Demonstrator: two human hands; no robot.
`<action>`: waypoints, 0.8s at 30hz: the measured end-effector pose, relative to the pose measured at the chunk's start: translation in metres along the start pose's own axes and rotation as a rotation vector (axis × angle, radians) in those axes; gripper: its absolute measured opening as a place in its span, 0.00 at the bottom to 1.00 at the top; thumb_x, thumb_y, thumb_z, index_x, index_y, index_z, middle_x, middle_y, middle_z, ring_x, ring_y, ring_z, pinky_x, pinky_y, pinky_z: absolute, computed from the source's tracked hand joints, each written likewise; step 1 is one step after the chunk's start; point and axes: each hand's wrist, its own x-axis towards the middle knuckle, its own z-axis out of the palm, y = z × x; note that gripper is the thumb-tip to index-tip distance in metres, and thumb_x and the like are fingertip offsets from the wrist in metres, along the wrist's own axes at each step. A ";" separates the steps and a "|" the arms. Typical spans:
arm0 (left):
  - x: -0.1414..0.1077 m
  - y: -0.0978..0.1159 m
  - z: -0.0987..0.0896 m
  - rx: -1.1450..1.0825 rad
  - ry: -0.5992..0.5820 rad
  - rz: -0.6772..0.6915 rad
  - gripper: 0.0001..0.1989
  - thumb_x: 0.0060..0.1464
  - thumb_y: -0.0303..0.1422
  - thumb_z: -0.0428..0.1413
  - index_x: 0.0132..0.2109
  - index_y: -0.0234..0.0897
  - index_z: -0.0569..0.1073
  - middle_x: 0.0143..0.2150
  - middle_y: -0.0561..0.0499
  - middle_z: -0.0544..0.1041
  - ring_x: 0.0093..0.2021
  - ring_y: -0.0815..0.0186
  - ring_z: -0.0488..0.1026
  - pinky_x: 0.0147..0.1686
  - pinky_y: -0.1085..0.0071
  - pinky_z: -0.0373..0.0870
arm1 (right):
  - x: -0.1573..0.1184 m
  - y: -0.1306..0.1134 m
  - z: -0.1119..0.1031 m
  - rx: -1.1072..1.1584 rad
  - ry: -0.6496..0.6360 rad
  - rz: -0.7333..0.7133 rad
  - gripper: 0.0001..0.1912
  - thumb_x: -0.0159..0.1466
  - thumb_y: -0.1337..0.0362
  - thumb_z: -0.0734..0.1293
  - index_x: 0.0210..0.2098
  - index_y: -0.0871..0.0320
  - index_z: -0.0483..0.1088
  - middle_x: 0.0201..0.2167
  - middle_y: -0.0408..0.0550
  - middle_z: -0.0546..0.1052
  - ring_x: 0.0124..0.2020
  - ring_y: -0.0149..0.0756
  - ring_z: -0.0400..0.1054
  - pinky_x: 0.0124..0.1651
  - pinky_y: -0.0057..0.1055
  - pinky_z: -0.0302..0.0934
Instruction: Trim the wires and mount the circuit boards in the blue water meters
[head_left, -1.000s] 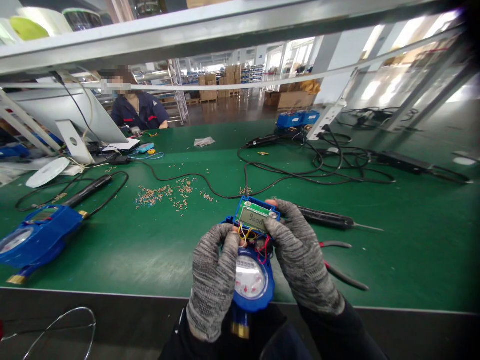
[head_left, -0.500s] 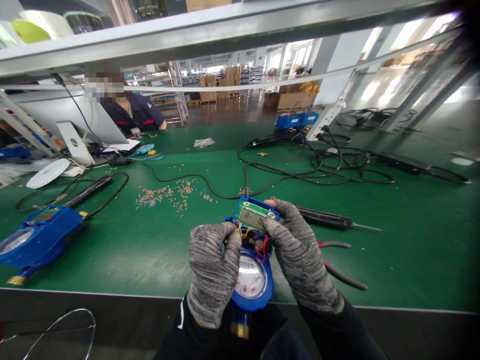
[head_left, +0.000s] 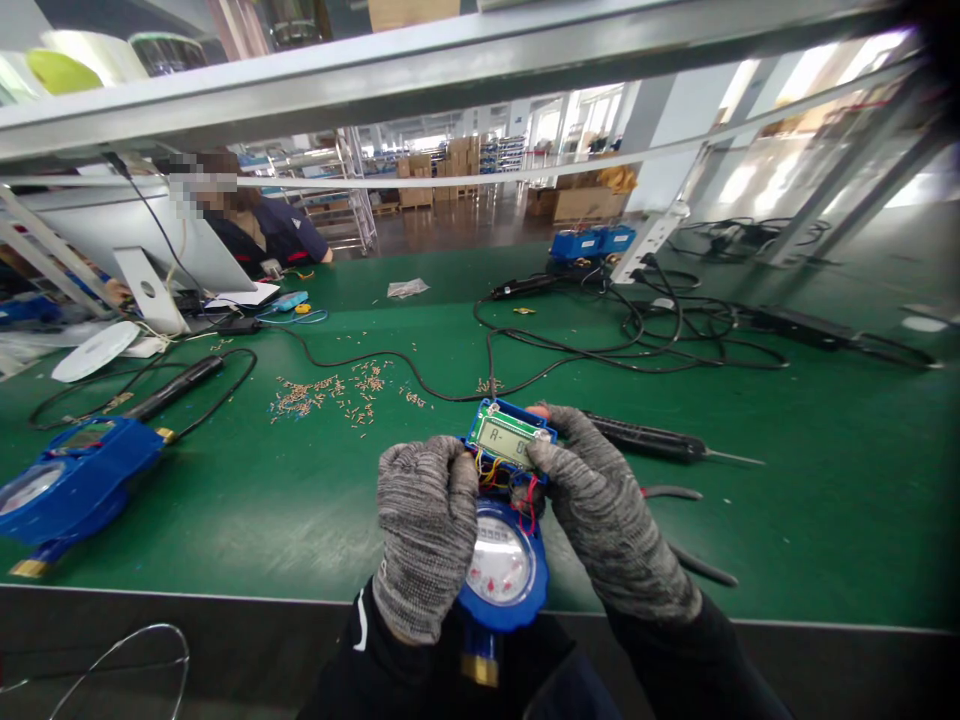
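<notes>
A blue water meter point(head_left: 499, 565) with a round dial and a brass end stands near the table's front edge. Above the dial, its green display board point(head_left: 508, 438) shows "A-" and a partly covered digit; yellow and red wires run below it. My left hand point(head_left: 427, 535), in a grey knitted glove, is closed at the board's lower left corner; its fingertips are folded in, hiding what they pinch. My right hand point(head_left: 611, 510), also gloved, grips the display board at its right side, thumb on the front.
Black electric screwdriver point(head_left: 649, 437) and grey-handled pliers point(head_left: 705, 567) lie right of the hands. Small screws point(head_left: 300, 397) are scattered behind. Another blue meter point(head_left: 82, 480) lies left. Cables point(head_left: 570, 350) cross the green table point(head_left: 300, 520). A person point(head_left: 274, 230) sits opposite.
The fingers of my left hand have curled in more tightly. My right hand has shifted slightly down, covering more of the pliers. The display board is tilted a little differently.
</notes>
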 end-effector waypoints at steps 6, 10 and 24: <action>0.008 -0.006 0.004 0.020 -0.127 -0.030 0.04 0.58 0.29 0.55 0.37 0.37 0.75 0.31 0.48 0.79 0.33 0.58 0.73 0.38 0.57 0.70 | -0.003 0.001 0.002 -0.048 0.045 -0.020 0.18 0.56 0.55 0.72 0.44 0.51 0.73 0.44 0.48 0.77 0.45 0.47 0.71 0.50 0.45 0.65; 0.007 -0.016 -0.001 -0.155 -0.147 -0.130 0.04 0.56 0.29 0.58 0.40 0.39 0.76 0.36 0.48 0.80 0.38 0.57 0.75 0.42 0.54 0.72 | -0.007 -0.002 0.005 -0.063 0.099 -0.034 0.18 0.56 0.54 0.72 0.45 0.50 0.73 0.46 0.47 0.77 0.47 0.46 0.70 0.51 0.44 0.64; -0.001 0.003 -0.005 -0.539 -0.231 -0.447 0.04 0.57 0.34 0.59 0.37 0.39 0.78 0.37 0.47 0.81 0.40 0.56 0.76 0.46 0.52 0.71 | -0.007 -0.001 0.000 -0.036 0.101 -0.025 0.16 0.60 0.55 0.71 0.47 0.49 0.73 0.48 0.45 0.76 0.50 0.45 0.69 0.53 0.42 0.62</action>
